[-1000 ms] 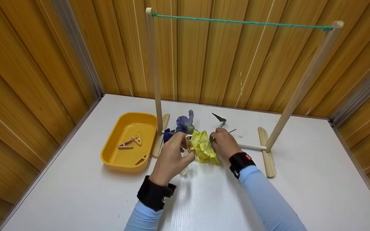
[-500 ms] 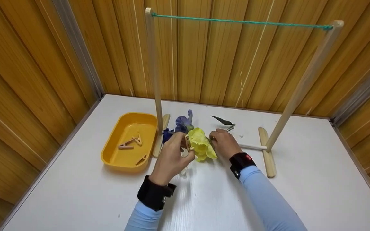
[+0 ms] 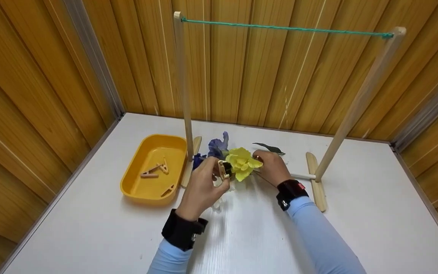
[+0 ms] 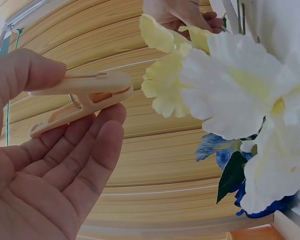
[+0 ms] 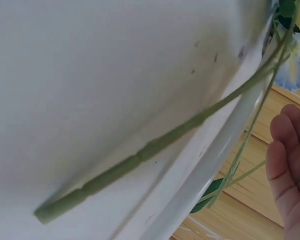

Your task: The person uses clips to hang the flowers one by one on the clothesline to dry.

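Left hand [image 3: 203, 186] raised over white worktop [image 3: 356, 228], pinching a pale wooden clothespin [image 4: 80, 100] betw. thumb and fingertips [image 4: 107, 132]; peg lies roughly level in left wrist view, its tip pointing twd the yellow flower [image 3: 242, 163] just beside it. Not clear whether peg touches petals.

Right hand [image 3: 270, 167] just right of the yellow flower, fingers curled at the bloom's base, gripping it where stem meets head. Green stem [image 5: 155, 147] runs down from that hand, slanting over the worktop; thinner side stalks near it in right wrist view. Dark green leaf [image 3: 269, 147] sticks out just beyond right hand.

Blue flower [image 3: 217, 146] lying just beyond left hand, touching or nearly touching the yellow one; white flower [image 4: 250, 105] below and close to left hand, partly hidden in head view.

Yellow tray [image 3: 135, 182] to left of left hand, near but apart, w/ a few more pegs [image 3: 154, 169] inside. Wooden rack [image 3: 183, 87] standing beyond both hands, two posts on flat feet, green string [image 3: 283, 28] stretched taut betw. post tops, well above hands. Wood-panelled wall [image 3: 261, 76] behind.
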The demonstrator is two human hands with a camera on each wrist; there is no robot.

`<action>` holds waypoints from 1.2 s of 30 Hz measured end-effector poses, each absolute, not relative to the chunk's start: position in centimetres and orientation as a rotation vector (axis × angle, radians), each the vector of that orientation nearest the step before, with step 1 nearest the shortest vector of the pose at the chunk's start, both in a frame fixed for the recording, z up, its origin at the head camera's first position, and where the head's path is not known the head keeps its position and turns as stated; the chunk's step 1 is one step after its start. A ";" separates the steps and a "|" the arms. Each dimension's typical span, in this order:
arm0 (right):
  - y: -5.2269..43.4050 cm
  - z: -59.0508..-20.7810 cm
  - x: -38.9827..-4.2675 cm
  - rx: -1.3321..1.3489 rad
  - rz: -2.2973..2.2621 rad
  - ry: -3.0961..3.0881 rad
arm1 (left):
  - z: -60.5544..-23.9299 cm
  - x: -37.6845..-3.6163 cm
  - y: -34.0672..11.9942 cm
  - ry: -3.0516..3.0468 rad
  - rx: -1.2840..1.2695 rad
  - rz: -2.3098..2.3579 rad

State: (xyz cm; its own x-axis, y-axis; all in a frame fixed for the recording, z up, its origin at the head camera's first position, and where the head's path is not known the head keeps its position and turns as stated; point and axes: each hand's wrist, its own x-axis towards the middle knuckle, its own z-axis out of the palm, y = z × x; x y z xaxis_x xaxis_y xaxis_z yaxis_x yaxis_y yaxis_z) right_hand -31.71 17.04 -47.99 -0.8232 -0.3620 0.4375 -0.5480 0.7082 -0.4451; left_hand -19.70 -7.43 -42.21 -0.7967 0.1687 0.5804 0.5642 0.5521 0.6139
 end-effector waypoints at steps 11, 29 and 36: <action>18.3 -46.9 -31.7 0.564 1.122 -2.492 | -42.0 -19.6 -7.4 -2.348 -0.574 -1.197; 20.0 -43.5 -30.4 0.534 1.142 -2.262 | -41.8 -19.6 -7.6 -2.360 -0.549 -1.173; 20.7 -42.1 -29.0 0.547 1.142 -2.239 | -41.7 -19.5 -7.7 -2.355 -0.543 -1.185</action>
